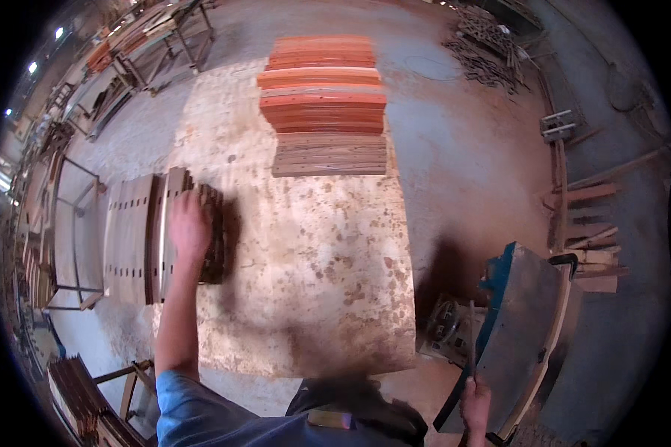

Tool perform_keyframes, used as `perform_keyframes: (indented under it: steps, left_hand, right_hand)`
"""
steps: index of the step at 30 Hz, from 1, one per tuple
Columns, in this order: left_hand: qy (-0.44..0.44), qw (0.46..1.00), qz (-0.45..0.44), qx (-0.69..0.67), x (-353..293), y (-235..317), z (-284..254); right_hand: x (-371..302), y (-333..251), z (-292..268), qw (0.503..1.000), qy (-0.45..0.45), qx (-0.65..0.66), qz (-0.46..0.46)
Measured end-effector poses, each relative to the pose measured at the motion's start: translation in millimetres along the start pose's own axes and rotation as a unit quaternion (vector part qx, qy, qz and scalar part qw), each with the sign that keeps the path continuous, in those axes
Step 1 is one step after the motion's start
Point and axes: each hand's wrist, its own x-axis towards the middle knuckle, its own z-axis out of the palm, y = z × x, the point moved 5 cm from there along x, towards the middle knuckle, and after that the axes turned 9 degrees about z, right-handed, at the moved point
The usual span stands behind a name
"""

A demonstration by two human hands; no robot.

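My left hand (190,229) reaches out over a row of brown wooden slats (130,238) on the left of the worktable. Its fingers are bent round the top of one slat (175,179), which stands slightly proud of the row. Small dark slots run along the slats near both ends. Low on the right, my right hand (476,406) is closed round a long, thin, straight tool (473,335) that points upward, like a file; its exact kind is unclear.
A pale, blotched worktable (313,276) lies before me. Toward its far end is a stack of reddish and brown slats (324,104). A grey bench with a teal edge (522,320) stands at right, near a metal rack (74,231) on the opposite side.
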Motion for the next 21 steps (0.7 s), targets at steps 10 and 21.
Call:
perform_keyframes:
  steps: [10, 21]
  left_hand:
    - [-0.152, 0.971, 0.154, -0.098, 98, 180, 180]
    - [-0.032, 0.977, 0.188, -0.092, 68, 202, 185]
  right_hand:
    - [-24, 17, 15, 0.999, -0.013, 0.024, 0.024]
    - [-31, 23, 21, 0.990, -0.006, -0.039, 0.136]
